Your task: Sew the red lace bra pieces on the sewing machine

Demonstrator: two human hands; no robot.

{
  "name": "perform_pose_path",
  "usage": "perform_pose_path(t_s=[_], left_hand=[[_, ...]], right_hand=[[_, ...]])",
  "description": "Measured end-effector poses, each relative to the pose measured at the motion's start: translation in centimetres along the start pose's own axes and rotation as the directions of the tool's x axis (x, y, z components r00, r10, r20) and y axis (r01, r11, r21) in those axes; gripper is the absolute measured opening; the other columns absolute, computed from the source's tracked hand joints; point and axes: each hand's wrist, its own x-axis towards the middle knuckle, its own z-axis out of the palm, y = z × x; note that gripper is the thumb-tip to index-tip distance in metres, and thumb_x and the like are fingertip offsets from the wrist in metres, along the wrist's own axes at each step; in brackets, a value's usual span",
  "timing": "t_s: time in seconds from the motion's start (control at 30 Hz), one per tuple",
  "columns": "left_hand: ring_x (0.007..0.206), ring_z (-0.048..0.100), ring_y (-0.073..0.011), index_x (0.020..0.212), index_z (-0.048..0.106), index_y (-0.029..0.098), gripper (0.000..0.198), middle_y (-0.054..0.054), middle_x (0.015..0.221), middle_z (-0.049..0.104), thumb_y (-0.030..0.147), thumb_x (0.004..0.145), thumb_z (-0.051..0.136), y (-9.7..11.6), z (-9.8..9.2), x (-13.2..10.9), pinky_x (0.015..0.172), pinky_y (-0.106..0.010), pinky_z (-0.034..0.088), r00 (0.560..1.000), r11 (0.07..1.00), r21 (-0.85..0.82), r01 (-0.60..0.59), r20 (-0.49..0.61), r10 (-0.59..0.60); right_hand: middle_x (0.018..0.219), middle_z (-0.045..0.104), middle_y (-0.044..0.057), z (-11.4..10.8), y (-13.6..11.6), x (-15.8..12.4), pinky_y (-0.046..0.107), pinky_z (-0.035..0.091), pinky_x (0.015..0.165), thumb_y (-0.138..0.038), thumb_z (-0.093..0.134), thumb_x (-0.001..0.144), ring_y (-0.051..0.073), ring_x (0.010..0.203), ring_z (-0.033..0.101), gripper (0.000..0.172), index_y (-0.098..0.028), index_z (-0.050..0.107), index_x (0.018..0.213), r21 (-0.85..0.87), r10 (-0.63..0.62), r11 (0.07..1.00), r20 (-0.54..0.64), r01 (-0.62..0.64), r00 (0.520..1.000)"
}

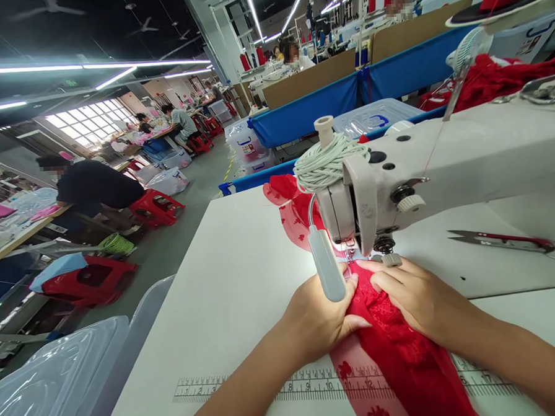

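Red fabric (pixel 386 326): on the white sewing table (pixel 208 311), under the head of the sewing machine (pixel 465 154); runs from the near edge up to the presser foot (pixel 349 255), more of it bunched on the tabletop past the foot. Lacy, gathered texture along the middle.
Sheer strip (pixel 351 368): paler, flower motifs, along the left side of the red fabric, lies over the ruler scale (pixel 310 389).
Left hand (pixel 322 311): on left edge of the red fabric, thumb set apart from the index finger, fingertips close to the foot; partly behind the lamp; can't tell if it pinches cloth.
Right hand (pixel 414 288): on right side of the red fabric, index finger stretched toward the foot, other fingers bent onto the cloth; undersides hidden, can't tell if anything is gripped.
Lamp (pixel 327 264): small, grey-white, on a bent neck, hangs left of the needle area, bright spot on the table beside it.
Cord bundle (pixel 326 162): pale green, coiled on top of the machine head.
Thread snips (pixel 502 239): lying right of the right hand, well apart, blades pointing left.
Beyond table: blue cloth sling (pixel 309 110), white fan (pixel 471 52), heap of red cloth (pixel 494 85) at right.
Left floor side: clear plastic boxes (pixel 58 375) next to table; co-worker in dark top (pixel 94 183), bent over another table; red stool (pixel 156 207) and green basket (pixel 116 243) nearby.
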Motion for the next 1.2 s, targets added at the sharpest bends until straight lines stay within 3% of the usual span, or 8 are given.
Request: perform_pose_path(t_s=[0.1, 0.37, 0.6, 0.8, 1.03, 1.2], left_hand=[[0.102, 0.063, -0.0287, 0.114, 0.063, 0.01, 0.075, -0.021, 0.113, 0.065, 0.064, 0.096, 0.014, 0.2, 0.1, -0.2, 0.085, -0.046, 0.056, 0.999, 1.0, 0.003, 0.002, -0.038, -0.002], [0.082, 0.064, -0.0242, 0.105, 0.067, 0.01, 0.081, -0.019, 0.098, 0.067, 0.064, 0.096, 0.008, 0.4, -0.3, 0.3, 0.072, -0.038, 0.056, 0.996, 0.999, -0.041, 0.003, -0.084, -0.006], [0.08, 0.061, -0.0235, 0.099, 0.069, 0.011, 0.079, -0.016, 0.093, 0.068, 0.062, 0.098, 0.008, 0.6, -0.6, 0.5, 0.074, -0.037, 0.052, 0.984, 1.0, -0.023, 0.013, -0.175, -0.016], [0.081, 0.06, -0.0229, 0.101, 0.07, 0.012, 0.079, -0.016, 0.098, 0.068, 0.061, 0.098, 0.008, 0.5, -0.5, 0.5, 0.077, -0.038, 0.05, 0.988, 1.0, 0.014, 0.014, -0.153, -0.012], [0.075, 0.058, -0.0204, 0.095, 0.071, 0.014, 0.079, -0.014, 0.096, 0.069, 0.059, 0.099, 0.006, 0.4, -0.3, 0.7, 0.073, -0.036, 0.05, 0.97, 0.999, 0.045, -0.009, -0.243, 0.02], [0.075, 0.058, -0.0205, 0.093, 0.071, 0.014, 0.077, -0.014, 0.097, 0.07, 0.059, 0.099, 0.01, 0.3, -0.5, 0.7, 0.073, -0.036, 0.05, 0.963, 0.999, 0.041, -0.013, -0.267, 0.023]], right_hand=[[0.078, 0.062, 0.006, 0.4, 0.0, -0.2, 0.033, 0.046, 0.062, 0.005, 0.034, 0.069, 0.021, 0.074, 0.053, 0.031, -0.023, 0.045, 0.072, 0.007, 0.019, 1.0, -0.014, -0.019, 1.0], [0.071, 0.057, 0.006, 0.0, 0.0, -0.1, 0.033, 0.046, 0.062, 0.006, 0.032, 0.073, 0.022, 0.076, 0.054, 0.033, -0.022, 0.048, 0.074, -0.02, -0.031, 0.999, -0.014, 0.03, 0.999], [0.079, 0.061, 0.007, 0.7, 0.2, -0.5, 0.035, 0.048, 0.067, 0.006, 0.031, 0.072, 0.023, 0.08, 0.056, 0.033, -0.022, 0.047, 0.072, -0.007, 0.019, 1.0, -0.003, -0.019, 1.0], [0.105, 0.068, 0.011, 0.1, 0.5, 0.1, 0.039, 0.053, 0.077, 0.009, 0.031, 0.068, 0.026, 0.106, 0.059, 0.038, -0.021, 0.053, 0.077, -0.029, -0.038, 0.999, 0.018, 0.039, 0.999], [0.114, 0.068, 0.012, -0.1, 0.5, 0.3, 0.037, 0.055, 0.076, 0.01, 0.032, 0.068, 0.025, 0.104, 0.062, 0.038, -0.018, 0.055, 0.078, -0.025, -0.027, 0.999, -0.036, 0.026, 0.999], [0.117, 0.067, 0.013, -0.6, 0.7, 0.7, 0.034, 0.055, 0.073, 0.01, 0.035, 0.068, 0.025, 0.101, 0.063, 0.035, -0.017, 0.055, 0.078, -0.04, -0.065, 0.997, 0.026, 0.066, 0.998]])
